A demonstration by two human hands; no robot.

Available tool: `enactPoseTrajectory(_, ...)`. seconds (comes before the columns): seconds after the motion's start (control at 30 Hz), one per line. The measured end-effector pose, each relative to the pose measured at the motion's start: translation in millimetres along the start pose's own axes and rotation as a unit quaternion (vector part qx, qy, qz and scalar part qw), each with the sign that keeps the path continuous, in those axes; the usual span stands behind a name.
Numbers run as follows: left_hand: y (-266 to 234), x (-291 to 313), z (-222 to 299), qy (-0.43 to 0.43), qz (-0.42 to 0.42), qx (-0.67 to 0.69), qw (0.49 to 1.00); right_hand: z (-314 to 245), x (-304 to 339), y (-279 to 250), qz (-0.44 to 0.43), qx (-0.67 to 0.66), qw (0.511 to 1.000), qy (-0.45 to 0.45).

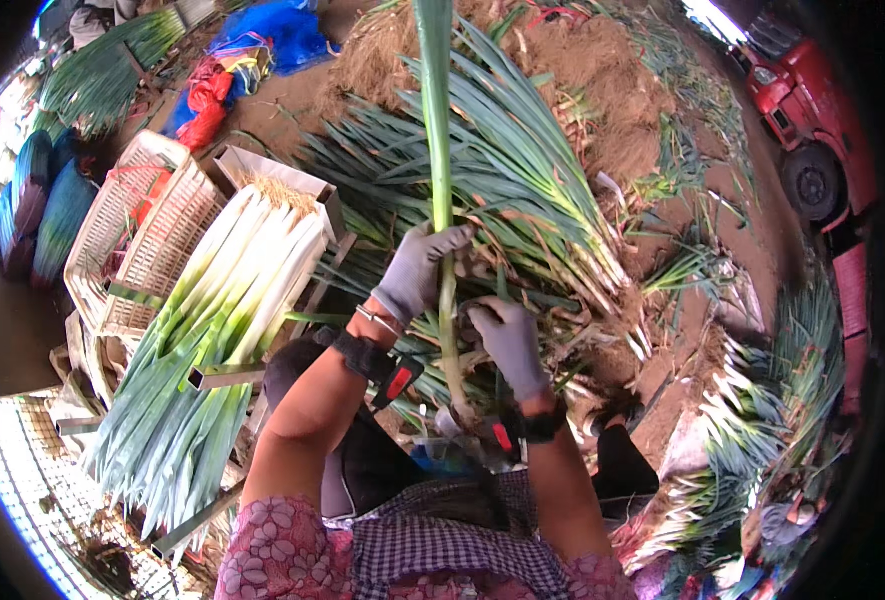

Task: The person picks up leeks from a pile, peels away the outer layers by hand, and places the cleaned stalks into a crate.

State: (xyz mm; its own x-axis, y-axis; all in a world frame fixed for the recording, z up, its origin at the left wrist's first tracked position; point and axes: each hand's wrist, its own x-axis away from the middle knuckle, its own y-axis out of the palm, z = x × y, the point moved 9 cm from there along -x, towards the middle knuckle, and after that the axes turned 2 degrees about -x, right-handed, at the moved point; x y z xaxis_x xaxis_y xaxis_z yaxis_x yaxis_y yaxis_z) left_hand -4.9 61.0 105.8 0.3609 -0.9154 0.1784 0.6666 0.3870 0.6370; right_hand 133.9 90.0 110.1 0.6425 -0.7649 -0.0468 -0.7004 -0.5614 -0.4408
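A long green onion (441,150) stands nearly upright in front of me, its green top reaching the upper edge and its root end low near my lap. My left hand (418,268), in a grey glove, is wrapped round its middle. Just right of the stalk is my right hand (506,340), also gloved, with its fingers curled in; what they hold, if anything, is hidden. Beyond both hands lies a loose heap of green onions (533,170) with dark green leaves. To the left, pale trimmed green onions (253,250) lie side by side on a metal rack (233,376).
A cream plastic crate (128,285) stands left of the rack. Blue netting (278,38) and a red bag (206,105) lie at the far left. More green onions (743,430) are piled at the right, near a red vehicle (823,130). Soil and leaf scraps cover the ground.
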Motion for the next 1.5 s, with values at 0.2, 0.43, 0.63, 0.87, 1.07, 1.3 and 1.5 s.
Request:
enactPoseTrajectory(0.2, 5.5, 6.9, 3.6, 0.018, -0.071, 0.011, 0.997, -41.4, -8.6, 12.0, -0.011, 0.127, 0.991, -0.034)
enactPoseTrajectory(0.43, 29.9, 13.9, 26.9, 0.112, -0.175, -0.086, 0.974, 14.1, 16.5, -5.3, 0.006, -0.115, 0.988, 0.106)
enactPoseTrajectory(0.63, 33.4, 14.0, 10.3, 0.087, -0.131, -0.017, 0.987, -37.4, -9.6, 3.0, -0.007, 0.045, 0.999, 0.016)
enactPoseTrajectory(0.87, 22.5, 18.4, 19.2, 0.098, -0.114, -0.047, 0.988, 3.2, 24.3, 1.6, -0.028, -0.176, 0.979, 0.097)
enactPoseTrajectory(1.07, 8.4, 10.8, 11.7, 0.072, -0.096, 0.056, 0.991, -5.1, 13.4, 2.9, 0.008, -0.012, 1.000, -0.008)
enactPoseTrajectory(1.3, 6.6, 16.4, 51.3, 0.096, -0.131, 0.092, 0.982, 98.7, 86.9, -31.0, -0.091, -0.016, 0.978, 0.187)
enactPoseTrajectory(1.5, 34.6, 11.1, 36.5, 0.081, -0.208, 0.127, 0.967, -33.8, 0.8, 25.4, -0.104, -0.351, 0.924, 0.111)
